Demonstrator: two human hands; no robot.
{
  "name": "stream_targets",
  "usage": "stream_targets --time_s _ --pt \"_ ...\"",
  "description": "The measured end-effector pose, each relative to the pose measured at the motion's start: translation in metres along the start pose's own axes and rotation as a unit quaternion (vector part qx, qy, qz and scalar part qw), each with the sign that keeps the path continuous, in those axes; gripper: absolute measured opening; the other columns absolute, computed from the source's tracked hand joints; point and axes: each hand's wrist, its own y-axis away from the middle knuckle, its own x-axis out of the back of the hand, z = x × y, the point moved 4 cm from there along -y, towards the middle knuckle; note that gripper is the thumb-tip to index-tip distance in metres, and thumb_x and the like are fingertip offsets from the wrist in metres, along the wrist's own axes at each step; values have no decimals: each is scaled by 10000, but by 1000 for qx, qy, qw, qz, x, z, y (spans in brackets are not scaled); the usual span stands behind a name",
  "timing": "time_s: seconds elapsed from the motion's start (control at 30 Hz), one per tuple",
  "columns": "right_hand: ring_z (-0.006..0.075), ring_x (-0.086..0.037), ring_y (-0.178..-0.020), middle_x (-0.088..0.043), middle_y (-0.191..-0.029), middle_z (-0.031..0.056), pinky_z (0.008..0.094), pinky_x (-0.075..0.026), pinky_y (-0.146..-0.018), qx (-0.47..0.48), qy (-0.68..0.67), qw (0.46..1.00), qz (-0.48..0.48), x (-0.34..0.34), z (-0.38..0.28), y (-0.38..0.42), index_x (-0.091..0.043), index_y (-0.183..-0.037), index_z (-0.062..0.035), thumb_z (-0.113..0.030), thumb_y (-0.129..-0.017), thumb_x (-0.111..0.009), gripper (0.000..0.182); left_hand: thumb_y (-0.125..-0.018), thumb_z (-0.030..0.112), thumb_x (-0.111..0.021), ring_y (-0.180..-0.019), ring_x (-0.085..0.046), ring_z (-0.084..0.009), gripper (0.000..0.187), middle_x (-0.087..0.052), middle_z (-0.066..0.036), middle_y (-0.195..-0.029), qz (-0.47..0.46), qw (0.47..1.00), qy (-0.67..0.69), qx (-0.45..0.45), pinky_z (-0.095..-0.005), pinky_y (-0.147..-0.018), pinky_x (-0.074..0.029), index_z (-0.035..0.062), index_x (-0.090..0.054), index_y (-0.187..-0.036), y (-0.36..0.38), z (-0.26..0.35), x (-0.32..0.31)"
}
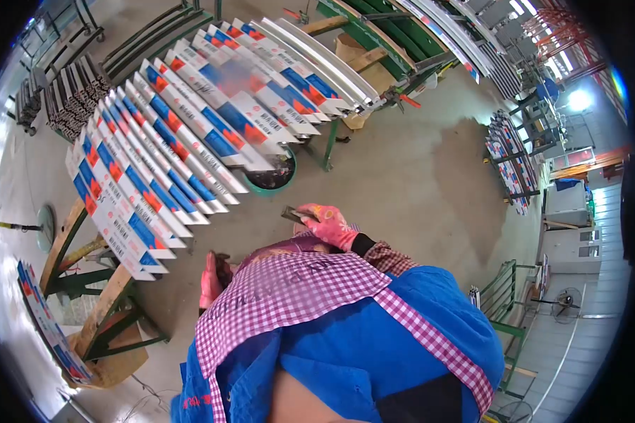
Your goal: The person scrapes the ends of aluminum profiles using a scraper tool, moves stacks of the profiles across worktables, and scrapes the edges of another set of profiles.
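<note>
My right hand (328, 227), in a pink glove, is closed around a short, dark, flat piece (289, 214) in front of the apron. What kind of piece it is, I cannot tell. At the left edge of the checked apron (296, 282), my left hand (209, 280) in a pink glove shows edge-on with its fingers stretched out. A dark patch lies against its inner side. Ahead of both hands rests a row of long profiles (183, 127) in white film with blue and red print. Their mitred ends point towards me, and neither hand touches them.
Wood-topped green trestles (106, 310) support the profiles. Beneath their near ends stands a round green tub (271, 182) with dark contents. More profiles lean at the left (46, 321) and lie on a rack at the right (509, 158). A green cart (504, 299) stands at right.
</note>
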Motion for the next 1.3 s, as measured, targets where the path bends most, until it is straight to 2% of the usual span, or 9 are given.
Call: stream_targets --time_s 0.1,0.23,0.33,0.4,0.6,0.7,0.83,1.1,1.3 --pt "262 -642 -868 -656 -956 154 338 -490 -766 -23 -8 1000 16 40 35 0 -608 -1105 -61 -175 -854 -556 281 -910 292 -534 -559 -444 -78 266 -507 32 -666 -54 989 135 32 -224 -547 -376 46 -571 -1002 -76 -21 -38" --pt "264 -637 -891 -656 -963 150 330 -487 -773 -12 -1 999 51 88 81 -2 -602 -1118 -61 -163 -857 -545 286 -784 132 -552 -655 -524 -130 216 -564 -9 -740 -71 983 138 -94 -259 -640 -442 34 -567 -975 -139 -22 -89" --pt "266 -628 -918 -650 -992 147 327 -484 -788 -43 6 999 14 121 98 0 -595 -1130 -57 -158 -860 -541 293 -767 120 -568 -680 -530 -151 209 -581 -18 -775 -53 982 8 -183 -290 -657 -456 29 -578 -955 -213 -68 -65" --pt "283 -630 -874 -648 -946 150 350 -488 -764 -10 25 999 39 133 118 -1 -600 -1113 -82 -176 -849 -559 283 -753 101 -581 -742 -573 -184 235 -626 -52 -872 -32 911 -207 -355 -299 -699 -470 25 -591 -975 -258 -99 -47" --pt "298 -633 -873 -653 -953 148 347 -491 -761 -31 -11 998 53 137 149 -1 -607 -1105 -86 -169 -827 -575 291 -846 169 -559 -935 -592 -174 249 -639 -53 -1002 -35 998 39 -30 -286 -818 -461 66 -621 -1065 -203 -54 -145" --pt "297 -631 -900 -652 -986 154 344 -487 -782 -41 -40 997 50 144 149 0 -610 -1104 -81 -161 -826 -566 293 -858 210 -571 -981 -576 -169 327 -620 -24 -1068 -57 984 -116 -125 -298 -859 -441 80 -568 -1159 -252 -54 -147" --pt "299 -626 -923 -648 -1001 163 349 -480 -804 -69 -34 996 49 152 149 2 -609 -1108 -78 -168 -828 -555 299 -872 213 -585 -981 -580 -193 379 -592 -53 -1126 19 995 98 -22 -307 -900 -440 59 -515 -1211 -231 -13 -202" --pt "305 -623 -933 -650 -1009 156 352 -477 -812 -59 -50 996 32 155 152 -7 -613 -1108 -68 -174 -835 -550 299 -846 31 -512 -1055 -567 -231 339 -578 -113 -1158 -50 962 235 -128 -334 -953 -439 -23 -515 -1180 -226 -23 -189" --pt "299 -630 -922 -652 -988 161 360 -483 -804 -37 -3 999 30 147 148 -28 -597 -1096 -52 -172 -792 -607 327 -845 67 -566 -978 -607 -237 299 -616 -129 -1090 92 973 182 -104 -327 -870 -495 -2 -559 -1136 -183 -36 -140"
